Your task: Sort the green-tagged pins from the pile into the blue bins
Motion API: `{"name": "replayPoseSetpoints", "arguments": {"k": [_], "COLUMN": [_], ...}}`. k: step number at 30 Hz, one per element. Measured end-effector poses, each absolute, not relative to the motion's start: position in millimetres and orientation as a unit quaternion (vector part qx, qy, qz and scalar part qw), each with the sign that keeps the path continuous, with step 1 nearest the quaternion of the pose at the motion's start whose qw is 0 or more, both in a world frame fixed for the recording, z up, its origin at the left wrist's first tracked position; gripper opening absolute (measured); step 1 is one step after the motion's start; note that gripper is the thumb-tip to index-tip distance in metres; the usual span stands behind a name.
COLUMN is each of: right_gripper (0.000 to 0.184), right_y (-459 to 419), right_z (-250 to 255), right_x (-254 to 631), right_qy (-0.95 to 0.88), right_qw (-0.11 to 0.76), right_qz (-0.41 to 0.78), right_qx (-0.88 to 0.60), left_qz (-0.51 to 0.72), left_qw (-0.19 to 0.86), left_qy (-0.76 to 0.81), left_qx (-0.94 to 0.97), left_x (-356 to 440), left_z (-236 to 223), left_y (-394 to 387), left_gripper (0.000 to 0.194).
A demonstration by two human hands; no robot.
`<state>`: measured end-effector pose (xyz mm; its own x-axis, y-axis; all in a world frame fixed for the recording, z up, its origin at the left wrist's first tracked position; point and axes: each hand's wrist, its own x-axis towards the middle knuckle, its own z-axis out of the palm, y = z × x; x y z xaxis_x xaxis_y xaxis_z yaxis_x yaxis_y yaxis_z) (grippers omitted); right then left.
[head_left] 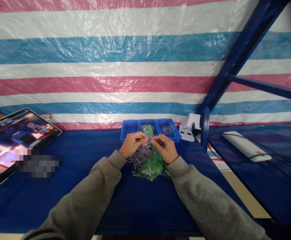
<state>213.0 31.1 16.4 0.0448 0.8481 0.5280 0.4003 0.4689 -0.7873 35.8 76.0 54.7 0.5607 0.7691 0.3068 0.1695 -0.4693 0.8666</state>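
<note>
Blue bin rims (176, 137) beyond hands (132, 144) (166, 147)

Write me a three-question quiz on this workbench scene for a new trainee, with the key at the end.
1. How many blue bins stand in a row beyond the left hand and the right hand?
2. True or false: the tablet lies to the left of both hands.
3. Which of the bins holds green pieces?
A) the left one
B) the middle one
C) the right one

Key: 1. Three. 2. True. 3. B.
</note>
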Motion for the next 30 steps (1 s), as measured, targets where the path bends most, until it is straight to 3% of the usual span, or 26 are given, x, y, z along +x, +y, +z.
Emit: {"name": "replayPoseSetpoints", "arguments": {"k": [6,10,14,17,21,26,30], "right_gripper": [0.029,0.042,0.062,0.044,0.021,0.033,0.030], "right_y": [38.5,48.5,50.6,45.5,36.4,29.6,29.0], "right_z": [15.3,13.6,11.7,11.4,9.9,6.7,7.5], "right_x": [217.2,229.4,236.6,233.8,219.6,198.9,192.4], "right_qy": [-0.515,-0.347,-0.325,-0.466,-0.719,-0.813,-0.820], "right_qw": [0.610,0.717,0.705,0.639,0.448,0.239,0.176], "right_qz": [0.388,0.384,0.377,0.300,0.140,0.028,-0.018], "right_qx": [-0.460,-0.466,-0.505,-0.534,-0.512,-0.530,-0.545], "left_qz": [0.448,0.492,0.489,0.482,0.443,0.393,0.376], "left_qw": [0.385,0.368,0.366,0.350,0.275,0.181,0.160], "left_qy": [0.356,0.370,0.371,0.372,0.393,0.425,0.422], "left_qx": [0.724,0.696,0.699,0.712,0.757,0.795,0.809], "left_x": [33.4,29.7,27.6,25.5,16.8,4.4,6.2], "left_z": [57.5,62.7,64.1,63.9,58.3,40.4,33.2], "left_y": [79.2,82.8,85.1,85.3,82.5,74.3,69.8], "left_gripper": [0.028,0.027,0.026,0.027,0.026,0.022,0.022]}}
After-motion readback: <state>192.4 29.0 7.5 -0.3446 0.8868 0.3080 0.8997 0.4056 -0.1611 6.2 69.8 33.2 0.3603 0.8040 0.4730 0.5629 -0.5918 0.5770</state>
